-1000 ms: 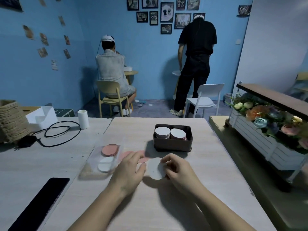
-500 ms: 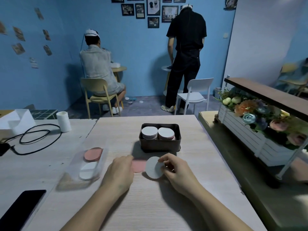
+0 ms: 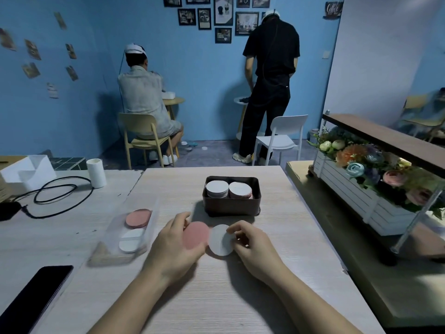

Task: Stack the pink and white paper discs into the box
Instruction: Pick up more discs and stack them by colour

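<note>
A dark brown box stands mid-table with two stacks of discs inside, white ones on the left and a white-topped stack with pink edges on the right. Just in front of it, my left hand pinches a pink disc lifted off the table. My right hand pinches a white disc beside it. A clear tray to the left holds more pink discs and white discs.
A black phone lies at the near left edge. A black cable, a white roll and a white holder sit at far left. A flower planter stands right of the table. Two people work at the far wall.
My left hand has picked the pink disc up off the table and now holds it tilted next to the white disc. My right hand has kept its grip on the white disc.
</note>
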Demonstrator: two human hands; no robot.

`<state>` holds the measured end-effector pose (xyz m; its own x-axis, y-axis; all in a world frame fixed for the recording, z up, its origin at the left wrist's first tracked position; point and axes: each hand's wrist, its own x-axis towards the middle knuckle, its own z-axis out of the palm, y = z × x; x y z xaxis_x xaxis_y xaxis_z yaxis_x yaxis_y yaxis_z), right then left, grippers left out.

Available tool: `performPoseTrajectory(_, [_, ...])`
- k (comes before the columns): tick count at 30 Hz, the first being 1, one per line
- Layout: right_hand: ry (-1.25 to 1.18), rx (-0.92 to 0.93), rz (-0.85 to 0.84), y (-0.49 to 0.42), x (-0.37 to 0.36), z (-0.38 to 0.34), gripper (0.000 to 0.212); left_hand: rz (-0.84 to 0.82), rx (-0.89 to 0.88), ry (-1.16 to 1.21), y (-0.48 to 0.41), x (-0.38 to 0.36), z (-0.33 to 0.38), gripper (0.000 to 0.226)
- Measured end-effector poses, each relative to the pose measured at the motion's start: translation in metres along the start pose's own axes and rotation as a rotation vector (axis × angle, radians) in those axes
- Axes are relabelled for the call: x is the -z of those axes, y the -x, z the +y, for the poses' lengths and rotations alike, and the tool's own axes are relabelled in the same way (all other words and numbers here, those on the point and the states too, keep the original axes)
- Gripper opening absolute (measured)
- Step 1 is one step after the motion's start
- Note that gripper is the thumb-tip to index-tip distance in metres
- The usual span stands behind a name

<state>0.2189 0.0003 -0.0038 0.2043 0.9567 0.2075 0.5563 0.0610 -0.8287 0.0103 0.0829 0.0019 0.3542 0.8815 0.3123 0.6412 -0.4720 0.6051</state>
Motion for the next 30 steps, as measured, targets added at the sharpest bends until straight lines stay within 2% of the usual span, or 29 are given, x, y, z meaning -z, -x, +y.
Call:
performPoseTrajectory(2, [-0.118,-0.04,-0.007,0.001,0.004,-0.002,0.028,-0.015,-0.124,0.081,0.008,-0.003,0.01,0.081])
performPoseTrajectory(5, [-0.347,-0.053,-0.06,0.007,0.008,-0.008,0.025,-0.043,-0.233,0.063,0.016,-0.012,0.022,0.082])
performPoseTrajectory(9, [-0.536,-0.051,-0.112,0.013,0.012,-0.01,0.018,-0.041,-0.277,0.046,0.013,-0.018,0.029,0.083])
performPoseTrajectory(13, [-0.566,-0.088,-0.113,0.012,0.015,-0.003,0.027,-0.077,-0.287,0.098,0.008,-0.023,0.031,0.082])
performPoseTrajectory(16, [-0.428,-0.017,-0.12,0.01,0.017,0.002,0.042,-0.066,-0.29,0.086,0.004,-0.026,0.029,0.08])
performPoseTrajectory(20, [-0.006,0.177,-0.188,0.003,0.017,0.009,0.065,-0.064,-0.298,0.053,0.002,-0.029,0.027,0.074])
performPoseTrajectory(22, [0.218,0.276,-0.167,0.0,0.016,0.012,0.068,-0.085,-0.283,0.079,0.002,-0.031,0.026,0.073])
performPoseTrajectory(25, [0.341,0.341,-0.137,0.0,0.014,0.018,0.064,-0.107,-0.265,0.115,0.004,-0.034,0.023,0.07])
performPoseTrajectory(30, [0.393,0.391,-0.155,-0.002,0.012,0.024,0.025,-0.161,-0.202,0.133,0.004,-0.035,0.016,0.068])
